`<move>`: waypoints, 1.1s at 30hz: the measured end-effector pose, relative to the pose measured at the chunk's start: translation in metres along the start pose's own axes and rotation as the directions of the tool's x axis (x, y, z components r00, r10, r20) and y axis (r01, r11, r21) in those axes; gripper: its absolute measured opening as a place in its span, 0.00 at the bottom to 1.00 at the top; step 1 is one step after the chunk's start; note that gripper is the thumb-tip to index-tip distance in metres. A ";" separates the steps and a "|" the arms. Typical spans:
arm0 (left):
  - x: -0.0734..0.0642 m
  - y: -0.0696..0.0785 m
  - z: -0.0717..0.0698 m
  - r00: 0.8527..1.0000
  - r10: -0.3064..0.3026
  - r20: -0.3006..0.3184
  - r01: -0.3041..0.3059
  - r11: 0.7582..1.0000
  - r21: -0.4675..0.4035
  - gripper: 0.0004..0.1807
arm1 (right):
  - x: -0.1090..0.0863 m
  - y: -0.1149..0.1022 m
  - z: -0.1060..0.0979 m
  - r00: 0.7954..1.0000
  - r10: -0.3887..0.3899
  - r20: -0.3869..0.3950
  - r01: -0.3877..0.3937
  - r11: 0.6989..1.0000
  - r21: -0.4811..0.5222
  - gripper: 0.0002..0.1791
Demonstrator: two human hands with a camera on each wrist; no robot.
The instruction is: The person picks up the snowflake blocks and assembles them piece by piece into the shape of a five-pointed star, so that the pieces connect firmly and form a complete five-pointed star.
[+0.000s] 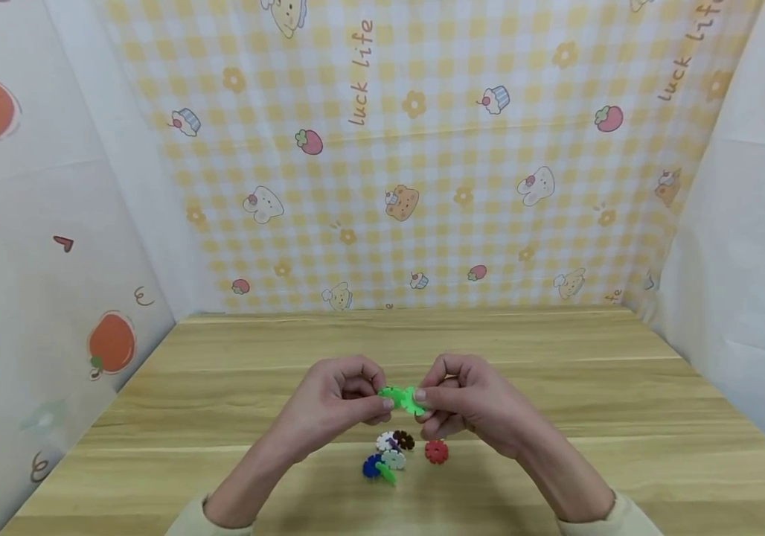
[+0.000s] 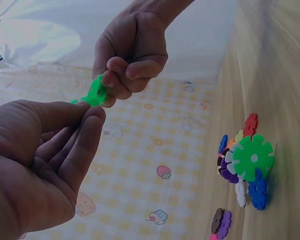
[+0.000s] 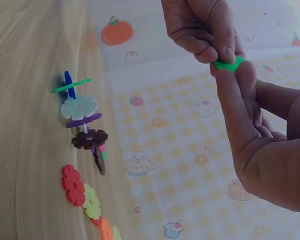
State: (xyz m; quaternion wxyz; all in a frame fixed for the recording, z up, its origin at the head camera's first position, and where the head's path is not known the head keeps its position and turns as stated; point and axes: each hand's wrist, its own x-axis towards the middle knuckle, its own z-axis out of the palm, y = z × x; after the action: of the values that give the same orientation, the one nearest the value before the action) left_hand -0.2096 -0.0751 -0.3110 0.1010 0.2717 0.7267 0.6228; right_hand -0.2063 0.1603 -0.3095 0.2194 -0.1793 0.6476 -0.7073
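Bright green notched plastic discs (image 1: 412,402), like snowflake building pieces, are held up between both hands above the table. My left hand (image 1: 338,402) pinches the left part between thumb and fingertips. With thumb and index finger, my right hand (image 1: 472,398) grips the right part. In the left wrist view the green piece (image 2: 96,92) shows a notched edge between the two sets of fingertips. Fingers cover most of the green (image 3: 230,64) in the right wrist view. How the green parts join, I cannot tell.
Below the hands, a linked cluster has a blue disc (image 1: 372,467), a pale disc (image 1: 394,460), a dark brown disc (image 1: 404,440) and a tilted green disc (image 3: 72,85). A red disc (image 1: 436,451) lies to its right, with yellow (image 3: 91,201) and orange discs (image 3: 106,230) beyond. Patterned cloth walls surround the wooden table (image 1: 255,342).
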 end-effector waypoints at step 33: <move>0.003 -0.004 -0.001 0.996 0.023 -0.087 -0.036 0.989 -0.146 0.12 | 0.004 0.011 -0.049 0.862 -0.236 -0.449 -0.197 0.659 -0.726 0.12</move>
State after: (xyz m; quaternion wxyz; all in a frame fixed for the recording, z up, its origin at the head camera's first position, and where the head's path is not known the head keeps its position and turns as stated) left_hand -0.2137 -0.0753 -0.3143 0.0807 0.2475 0.6783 0.6871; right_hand -0.2355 0.1983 -0.3258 -0.0605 -0.0685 0.9123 -0.3993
